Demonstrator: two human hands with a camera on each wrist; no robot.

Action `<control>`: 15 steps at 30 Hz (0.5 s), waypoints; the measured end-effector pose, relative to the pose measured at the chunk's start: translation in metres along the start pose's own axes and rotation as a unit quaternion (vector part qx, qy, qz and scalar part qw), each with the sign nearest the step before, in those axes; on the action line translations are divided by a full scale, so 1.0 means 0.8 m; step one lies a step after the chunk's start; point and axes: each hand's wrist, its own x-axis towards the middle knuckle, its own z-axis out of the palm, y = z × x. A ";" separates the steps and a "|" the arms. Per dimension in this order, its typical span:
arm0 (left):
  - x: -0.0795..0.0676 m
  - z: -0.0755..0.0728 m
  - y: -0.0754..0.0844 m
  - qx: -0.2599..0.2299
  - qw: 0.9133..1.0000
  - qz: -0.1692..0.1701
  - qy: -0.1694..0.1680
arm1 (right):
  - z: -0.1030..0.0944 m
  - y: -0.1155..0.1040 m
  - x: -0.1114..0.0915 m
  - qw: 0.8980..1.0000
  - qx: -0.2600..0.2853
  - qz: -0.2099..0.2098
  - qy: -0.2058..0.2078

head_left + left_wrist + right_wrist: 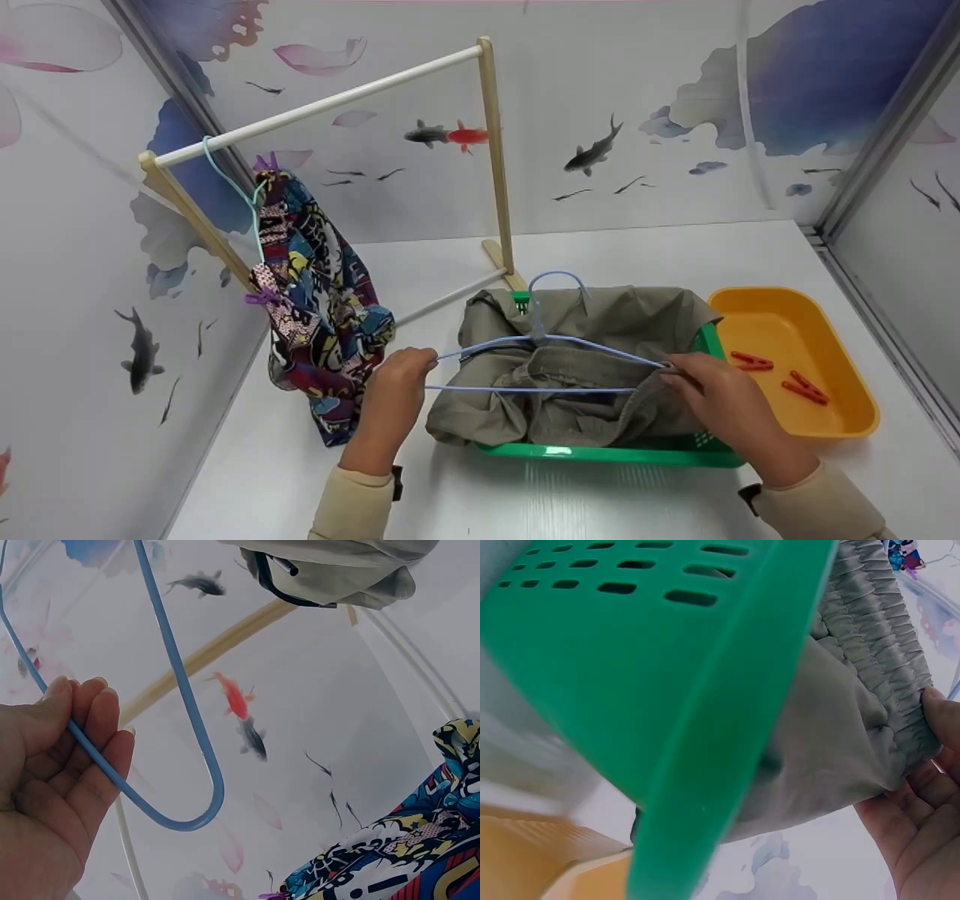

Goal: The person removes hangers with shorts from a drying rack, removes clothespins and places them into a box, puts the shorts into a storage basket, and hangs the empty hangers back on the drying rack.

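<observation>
A light-blue clothes hanger (600, 346) is held level over the basket, its hook pointing up. My left hand (401, 394) grips the hanger's left end; in the left wrist view the thumb and fingers pinch the blue wire (191, 712). Grey-green trousers (581, 405) with a gathered elastic waistband (885, 637) lie heaped in a green basket (600, 455) and drape over its rim. At the hanger's right end, my right hand (724, 401) pinches the waistband, thumb on one side and fingers on the other. How firmly it also holds the wire is hidden.
Behind left stands a drying rack (322, 106) of white rods and wooden posts. A patterned garment (319, 300) hangs there from a pale-green hanger (232, 184) with purple clips (262, 297). Right of the basket, a yellow tray (780, 330) holds red clothespins (806, 388).
</observation>
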 end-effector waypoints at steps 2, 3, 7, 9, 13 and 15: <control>0.000 -0.001 -0.001 -0.002 1.000 0.004 0.001 | 0.001 0.002 -0.001 1.000 -0.001 -0.004 0.007; 0.000 -0.002 -0.002 -0.001 1.000 0.004 0.002 | 0.001 0.003 -0.002 1.000 -0.001 -0.003 0.007; 0.000 -0.008 -0.005 0.014 1.000 -0.002 0.005 | 0.002 0.007 -0.004 1.000 -0.001 0.025 -0.014; -0.001 -0.011 -0.008 0.020 1.000 -0.011 0.006 | 0.001 0.009 -0.005 0.999 -0.002 0.040 -0.027; -0.005 -0.016 -0.013 0.026 0.999 -0.019 0.006 | 0.000 0.014 -0.007 0.997 0.001 0.064 -0.046; -0.006 -0.017 -0.015 0.029 0.999 -0.022 0.007 | 0.000 0.015 -0.007 0.996 0.006 0.077 -0.055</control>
